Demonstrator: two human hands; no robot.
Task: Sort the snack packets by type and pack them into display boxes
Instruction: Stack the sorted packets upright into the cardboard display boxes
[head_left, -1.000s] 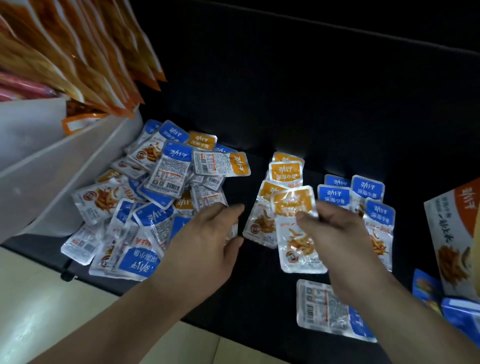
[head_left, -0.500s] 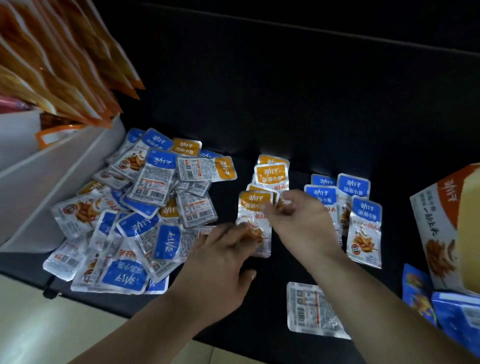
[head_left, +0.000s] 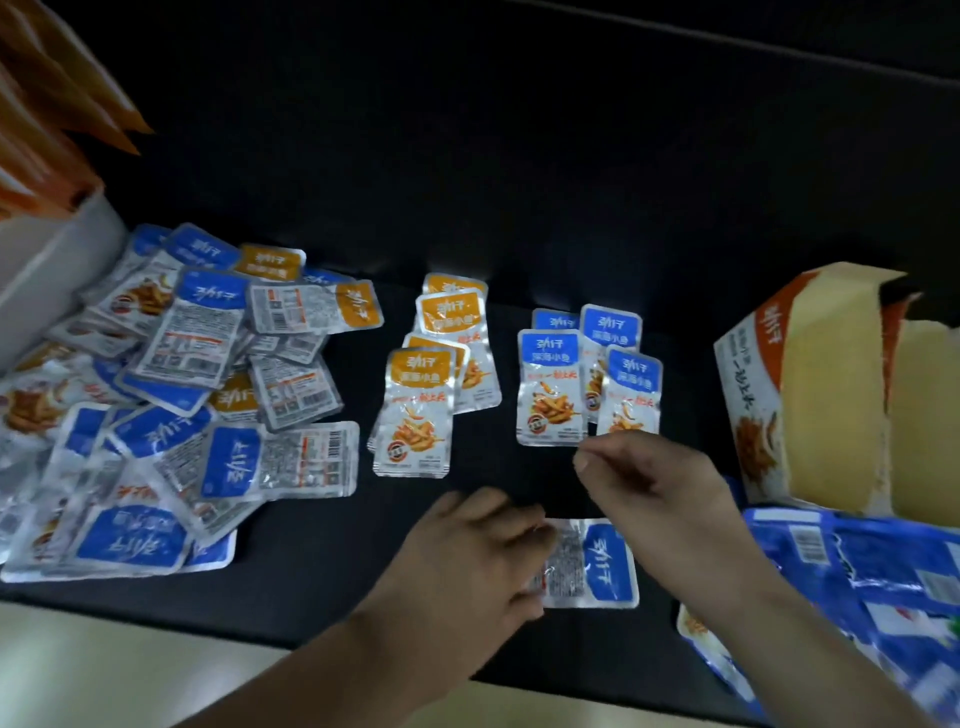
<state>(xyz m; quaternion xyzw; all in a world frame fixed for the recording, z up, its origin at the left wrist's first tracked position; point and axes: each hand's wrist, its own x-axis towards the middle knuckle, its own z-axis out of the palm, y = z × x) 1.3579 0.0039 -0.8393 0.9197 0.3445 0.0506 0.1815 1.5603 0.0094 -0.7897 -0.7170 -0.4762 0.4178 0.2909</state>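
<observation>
**A:** Where are the snack packets found?

**B:** A mixed pile (head_left: 171, 395) of blue and orange packets is spread along the left edge of the table (head_left: 311, 571), with many turned face down. Near the table's middle, orange-topped packets (head_left: 441, 374) are laid overlapping in a small group. Just to their right, and apart from them, blue-topped packets (head_left: 587, 374) are grouped the same way. A single blue packet (head_left: 597, 564) is laid face down near the front edge.

**A:** How are the hands placed?

**B:** The left hand (head_left: 467, 551) is set on the left end of that single packet, with the fingers kept together and the thumb at the packet's near side. Whether the packet is pinched or only pressed cannot be told, because that spot is blurred. The right hand (head_left: 660, 483) is held above the table between the single packet and the blue group. Its fingers are loosely curled, thumb and forefinger are brought close, and nothing is seen between them.

**A:** What else is seen?

**B:** An orange display box (head_left: 753, 389) is stood at the right edge, opened, with bare cardboard shown inside. Blue packaging (head_left: 857, 571), blurred, is piled at the front right corner. A white bin (head_left: 62, 244) is placed at the left edge toward the back, and orange bags (head_left: 52, 104) are stood in it.
</observation>
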